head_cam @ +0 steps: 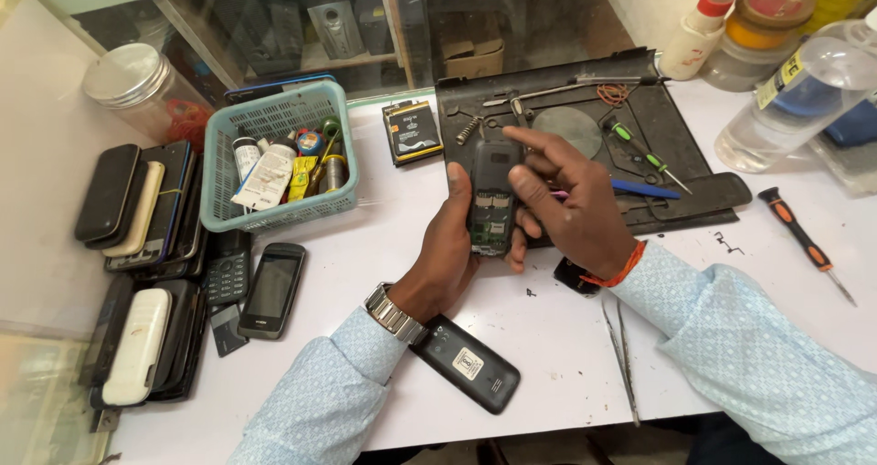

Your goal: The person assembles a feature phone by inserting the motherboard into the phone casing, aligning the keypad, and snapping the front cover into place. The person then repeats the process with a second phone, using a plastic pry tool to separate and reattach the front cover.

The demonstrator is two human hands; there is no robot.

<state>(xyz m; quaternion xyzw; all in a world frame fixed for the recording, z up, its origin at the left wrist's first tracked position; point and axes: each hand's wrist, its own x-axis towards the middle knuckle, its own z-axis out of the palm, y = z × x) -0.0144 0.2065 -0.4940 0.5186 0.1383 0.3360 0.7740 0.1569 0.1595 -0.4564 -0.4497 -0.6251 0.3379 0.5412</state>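
Head view: left hand (449,246) is closed around an opened black phone (491,195), held above the white table (365,264) at the black work mat (676,122). Right hand (571,205) rests curled fingers on the phone's exposed back; tweezers (623,351) lie nearby.

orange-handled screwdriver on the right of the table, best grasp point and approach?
Grip the orange-handled screwdriver on its thick orange-and-black handle, not the thin metal shaft pointing toward the near right. It lies flat on the white table with bare surface on both sides, so probably come from above, fingers pinching across the handle. The right hand is nearest.
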